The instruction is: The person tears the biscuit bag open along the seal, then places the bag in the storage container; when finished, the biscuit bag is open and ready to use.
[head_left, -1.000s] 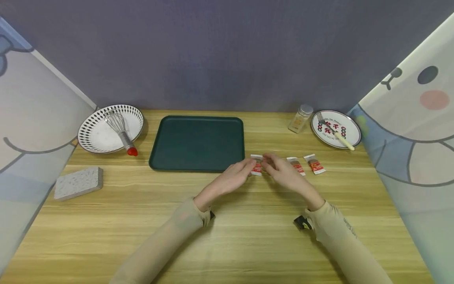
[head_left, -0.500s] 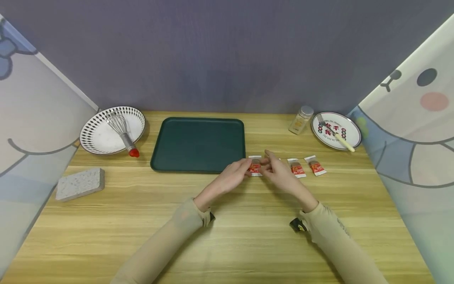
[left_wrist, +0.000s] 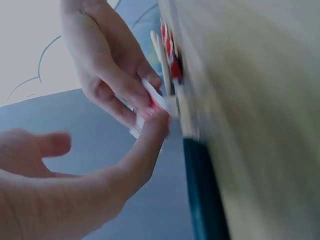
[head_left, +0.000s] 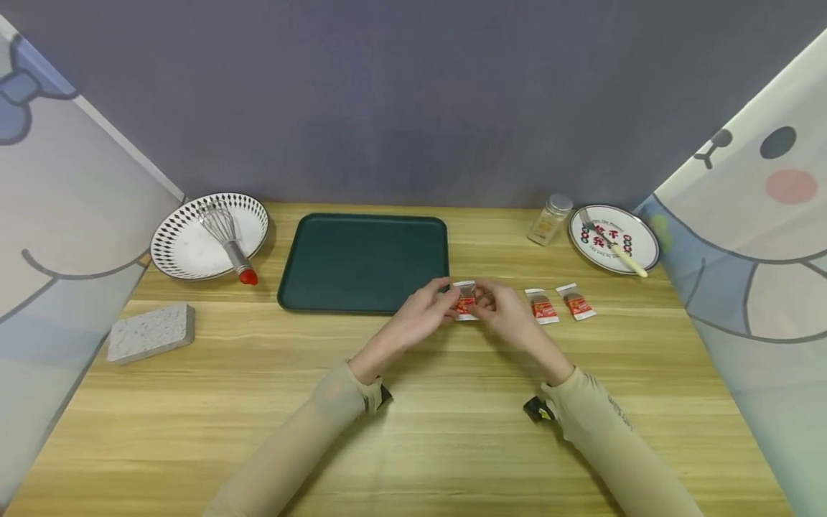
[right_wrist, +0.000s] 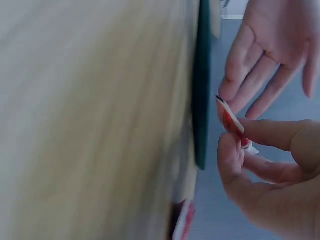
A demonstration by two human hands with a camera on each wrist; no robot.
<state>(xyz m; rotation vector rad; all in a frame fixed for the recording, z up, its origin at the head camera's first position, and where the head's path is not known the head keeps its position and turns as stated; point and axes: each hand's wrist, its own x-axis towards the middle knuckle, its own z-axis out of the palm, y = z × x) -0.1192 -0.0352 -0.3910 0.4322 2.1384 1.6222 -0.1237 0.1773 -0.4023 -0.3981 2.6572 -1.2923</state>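
Bent further inward than half a second ago, when its forefinger pointed away, the right hand (head_left: 507, 312) now pinches the packet (head_left: 465, 301) by its right edge. Left of that grip, the left hand (head_left: 423, 309) has its fingers spread wider than before; they are mostly straight and touch the packet rather than pinch it.

So the packet sits between the two hands. Its long axis runs away from the person, with one white end far and one near. From the head, its red print shows, but not its height; both wrist views show it tilted and raised off the table (head_left: 452, 431). Right wrist shows the pinch itself, right fingers on both faces.

Just beyond the left hand is the tray (head_left: 362, 262). Right of the right hand lie a loose packet (head_left: 541, 307) and, farther out, another one (head_left: 576, 301); beyond them are the jar (head_left: 549, 220) and the plate (head_left: 636, 248) with a fork (head_left: 623, 256). Well left of the left hand are the bowl (head_left: 187, 248), whisk (head_left: 231, 246) and speckled block (head_left: 151, 333).
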